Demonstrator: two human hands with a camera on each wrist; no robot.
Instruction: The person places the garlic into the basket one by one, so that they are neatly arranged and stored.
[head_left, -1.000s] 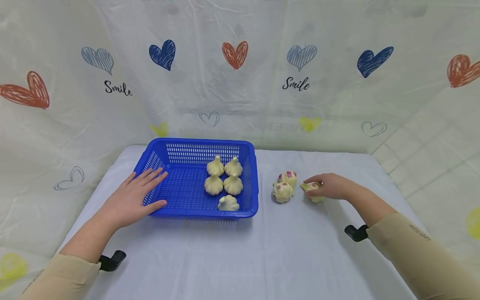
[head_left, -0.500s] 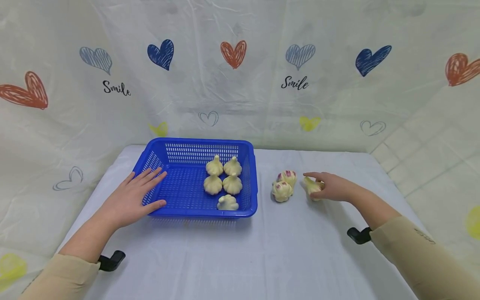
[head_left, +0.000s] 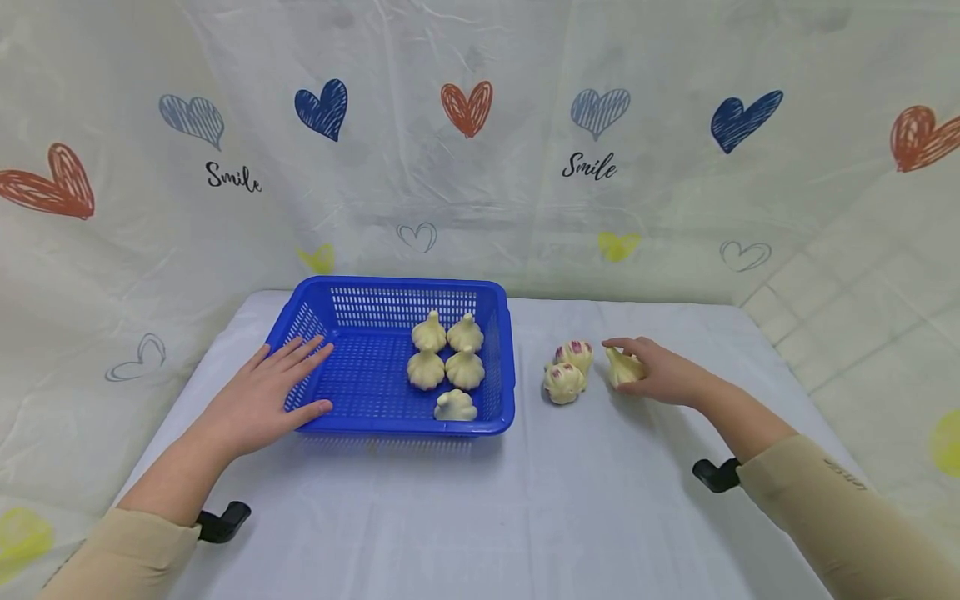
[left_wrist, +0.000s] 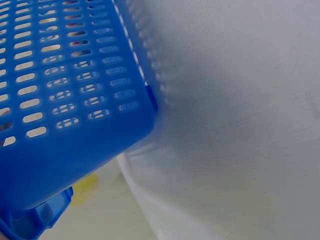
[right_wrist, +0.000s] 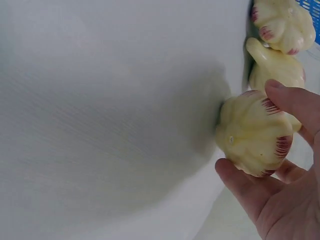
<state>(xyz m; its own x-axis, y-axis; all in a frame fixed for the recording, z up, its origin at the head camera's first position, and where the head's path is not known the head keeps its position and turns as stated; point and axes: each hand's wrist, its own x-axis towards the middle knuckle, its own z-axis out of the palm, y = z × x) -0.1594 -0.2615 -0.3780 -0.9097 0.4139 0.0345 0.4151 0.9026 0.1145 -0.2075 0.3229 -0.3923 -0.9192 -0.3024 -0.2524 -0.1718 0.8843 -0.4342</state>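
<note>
White-covered table (head_left: 450,525). Blue basket (head_left: 375,427) toward its far-left corner; likely light with slight flex, best steadied by the rim. Left hand (head_left: 262,398): fingers spread over the basket's left side. Right hand (head_left: 666,375): fingers pinching one garlic bulb (head_left: 622,367), toward the table's far-right corner; clearance from the surface cannot be told. Loose pair of bulbs (head_left: 565,382) just beside it. Held bulb glossy: probably light, stiff, slippery, hard to bruise. Best hold: opposed across its widest girth, not the narrow stem (head_left: 612,354).
</note>
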